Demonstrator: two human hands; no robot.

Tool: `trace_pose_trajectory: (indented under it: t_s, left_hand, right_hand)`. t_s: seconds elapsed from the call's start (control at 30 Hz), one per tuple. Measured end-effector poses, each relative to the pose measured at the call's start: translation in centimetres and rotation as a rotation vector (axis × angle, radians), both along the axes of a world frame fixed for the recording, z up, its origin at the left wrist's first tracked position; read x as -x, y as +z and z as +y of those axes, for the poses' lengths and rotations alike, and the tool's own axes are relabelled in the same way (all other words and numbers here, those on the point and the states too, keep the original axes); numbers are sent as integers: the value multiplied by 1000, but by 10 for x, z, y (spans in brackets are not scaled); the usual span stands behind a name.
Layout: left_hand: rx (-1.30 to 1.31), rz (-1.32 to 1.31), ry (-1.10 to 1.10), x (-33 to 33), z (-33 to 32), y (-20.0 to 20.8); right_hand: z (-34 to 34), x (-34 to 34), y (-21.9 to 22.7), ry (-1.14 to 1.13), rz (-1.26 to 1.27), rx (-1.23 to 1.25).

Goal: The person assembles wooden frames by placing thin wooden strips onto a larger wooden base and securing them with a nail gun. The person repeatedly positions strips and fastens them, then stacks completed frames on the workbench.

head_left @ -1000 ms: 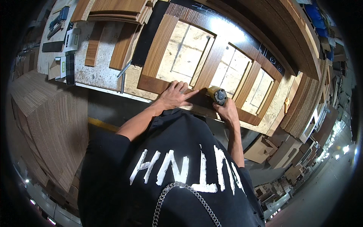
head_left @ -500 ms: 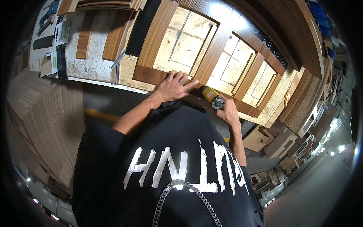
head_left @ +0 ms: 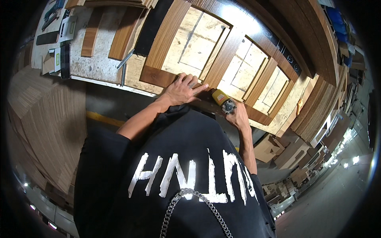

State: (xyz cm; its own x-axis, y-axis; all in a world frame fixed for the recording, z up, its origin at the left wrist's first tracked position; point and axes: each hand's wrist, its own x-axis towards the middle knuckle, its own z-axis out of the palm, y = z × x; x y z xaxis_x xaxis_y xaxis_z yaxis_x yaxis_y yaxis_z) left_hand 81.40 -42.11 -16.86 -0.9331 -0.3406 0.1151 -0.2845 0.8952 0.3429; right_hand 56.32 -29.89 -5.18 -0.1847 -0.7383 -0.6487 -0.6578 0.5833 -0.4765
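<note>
A brown wood-grain frame with several openings lies on the pale, stained workbench top. My left hand rests on the frame's near rail, index finger stretched to the right and the other fingers slightly bent over the wood. In my right hand is a yellow nail gun with a round, grey bolted cap. Its far end is at the near rail, just right of my left fingertip. My hand hides the tool's grip, and its nose is not clearly visible. Thin wood strips stand along the openings.
Loose wood strips and small boxes lie at the bench's left. A metal bar crosses its near edge. Long dark boards run along the far side. A tall panel stack stands at left, with more boards at right.
The view has shifted slightly, moving the bench a little in the picture. Both hands and the nail gun keep their places on the frame.
</note>
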Motion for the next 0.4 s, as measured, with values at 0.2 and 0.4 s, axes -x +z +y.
trace_pose_trajectory:
  t_s: [0.2,0.4]
  left_hand:
    - [-6,18,8,0,0,1]
    - [-11,8,6,0,-1,2]
  right_hand:
    - [-4,-3,5,1,-23,32]
    - [-6,-4,6,-27,-23,22]
